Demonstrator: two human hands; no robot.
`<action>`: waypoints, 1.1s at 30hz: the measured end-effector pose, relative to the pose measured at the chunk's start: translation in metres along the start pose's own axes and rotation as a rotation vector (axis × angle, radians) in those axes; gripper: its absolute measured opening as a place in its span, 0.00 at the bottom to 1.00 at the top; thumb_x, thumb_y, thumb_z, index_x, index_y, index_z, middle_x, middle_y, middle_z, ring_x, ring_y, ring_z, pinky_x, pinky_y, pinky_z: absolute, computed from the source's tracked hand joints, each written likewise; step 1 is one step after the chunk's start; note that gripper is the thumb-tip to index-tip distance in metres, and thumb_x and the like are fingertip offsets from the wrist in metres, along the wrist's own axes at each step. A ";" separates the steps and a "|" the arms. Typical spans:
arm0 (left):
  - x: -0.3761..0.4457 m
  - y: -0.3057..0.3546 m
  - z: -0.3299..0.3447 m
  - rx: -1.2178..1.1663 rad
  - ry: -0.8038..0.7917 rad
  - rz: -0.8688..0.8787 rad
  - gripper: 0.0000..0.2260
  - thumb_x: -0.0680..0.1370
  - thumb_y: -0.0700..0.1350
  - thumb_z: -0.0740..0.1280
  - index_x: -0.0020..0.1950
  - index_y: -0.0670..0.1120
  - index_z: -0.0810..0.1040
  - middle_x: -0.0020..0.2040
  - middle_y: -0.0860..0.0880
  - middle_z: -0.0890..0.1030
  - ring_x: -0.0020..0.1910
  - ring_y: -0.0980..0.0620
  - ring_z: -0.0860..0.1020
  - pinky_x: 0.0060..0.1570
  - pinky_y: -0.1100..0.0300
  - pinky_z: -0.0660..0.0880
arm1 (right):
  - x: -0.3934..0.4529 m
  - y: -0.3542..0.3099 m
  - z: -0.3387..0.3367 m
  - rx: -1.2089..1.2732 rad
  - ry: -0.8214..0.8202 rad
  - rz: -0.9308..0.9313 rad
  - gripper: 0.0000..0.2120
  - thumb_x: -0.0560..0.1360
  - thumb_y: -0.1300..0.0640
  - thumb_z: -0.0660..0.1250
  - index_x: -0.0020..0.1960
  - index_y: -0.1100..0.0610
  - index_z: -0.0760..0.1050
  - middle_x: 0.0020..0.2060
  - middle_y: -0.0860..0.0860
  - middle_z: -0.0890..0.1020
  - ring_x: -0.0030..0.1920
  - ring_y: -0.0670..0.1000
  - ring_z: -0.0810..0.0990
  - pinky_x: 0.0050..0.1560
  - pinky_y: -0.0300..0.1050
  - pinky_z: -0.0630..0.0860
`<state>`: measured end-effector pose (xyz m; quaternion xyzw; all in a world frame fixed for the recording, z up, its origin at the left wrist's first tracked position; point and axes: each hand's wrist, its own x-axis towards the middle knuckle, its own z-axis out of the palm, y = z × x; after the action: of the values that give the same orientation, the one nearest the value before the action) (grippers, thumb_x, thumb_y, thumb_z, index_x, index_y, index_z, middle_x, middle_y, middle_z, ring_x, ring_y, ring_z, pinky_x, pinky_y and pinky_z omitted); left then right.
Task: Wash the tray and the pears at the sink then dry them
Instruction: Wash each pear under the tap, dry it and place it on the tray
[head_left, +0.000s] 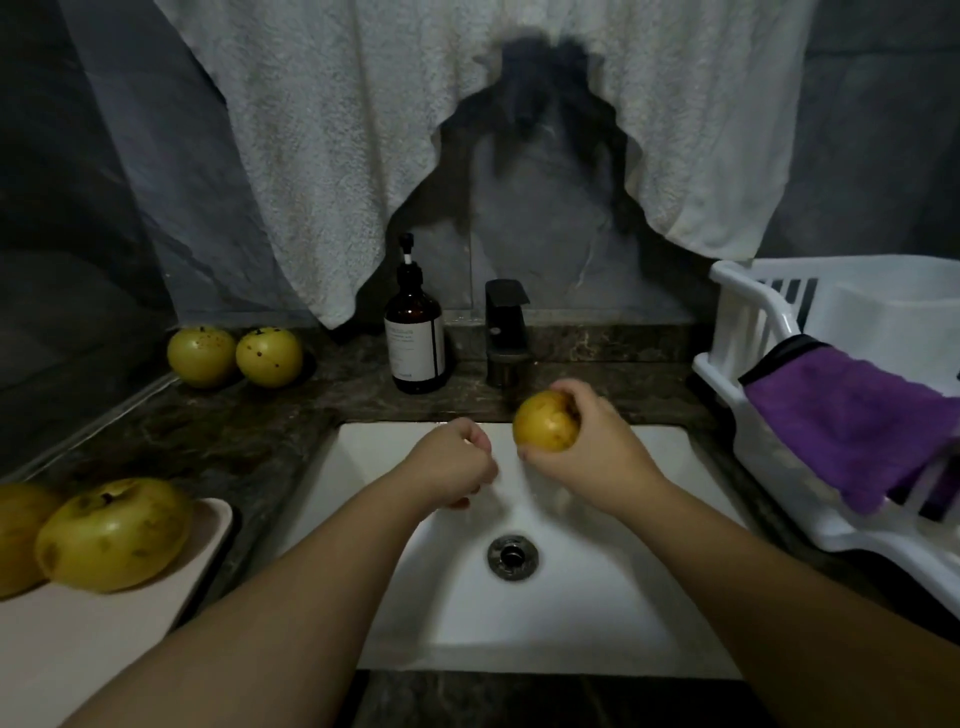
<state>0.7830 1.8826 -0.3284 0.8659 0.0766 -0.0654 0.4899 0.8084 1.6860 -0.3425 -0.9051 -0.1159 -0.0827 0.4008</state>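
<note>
Two bare forearms, no sleeves showing, bare left hand, bare right hand, no rings, watch or bracelets visible, short plain fingernails, no gloves

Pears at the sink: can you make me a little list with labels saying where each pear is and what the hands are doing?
held pear: round yellow pear, in the right hand above the white sink
left hand: loosely closed left hand over the sink, empty as far as shows
pears on tray: two yellow pears, on the pale flat tray at left
pears on counter: two spotted yellow pears, touching, on the dark stone counter at the back
drying cloth: purple cloth, draped over the white plastic rack
water: cannot tell if running
</note>
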 end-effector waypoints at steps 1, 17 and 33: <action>0.000 -0.001 -0.001 0.073 0.007 0.021 0.07 0.74 0.37 0.69 0.45 0.48 0.75 0.44 0.46 0.80 0.40 0.48 0.78 0.35 0.57 0.76 | 0.001 0.001 0.000 0.024 0.013 0.008 0.40 0.61 0.36 0.78 0.67 0.31 0.60 0.60 0.43 0.67 0.55 0.47 0.72 0.52 0.45 0.72; 0.004 -0.005 -0.005 0.418 -0.008 0.041 0.12 0.82 0.43 0.64 0.63 0.49 0.82 0.64 0.46 0.81 0.58 0.47 0.79 0.57 0.55 0.76 | -0.005 0.007 0.002 -0.127 -0.211 -0.007 0.39 0.61 0.35 0.77 0.67 0.31 0.62 0.63 0.46 0.71 0.56 0.48 0.74 0.53 0.44 0.75; 0.005 0.007 0.005 -0.406 -0.200 -0.059 0.21 0.75 0.52 0.77 0.63 0.47 0.76 0.53 0.42 0.84 0.46 0.46 0.84 0.46 0.52 0.83 | -0.003 -0.021 0.008 -0.035 -0.311 -0.044 0.51 0.61 0.39 0.82 0.76 0.35 0.58 0.64 0.43 0.67 0.61 0.46 0.73 0.54 0.39 0.73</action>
<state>0.7886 1.8751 -0.3261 0.7363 0.0644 -0.1483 0.6571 0.8007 1.7053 -0.3340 -0.9110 -0.1948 0.0476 0.3604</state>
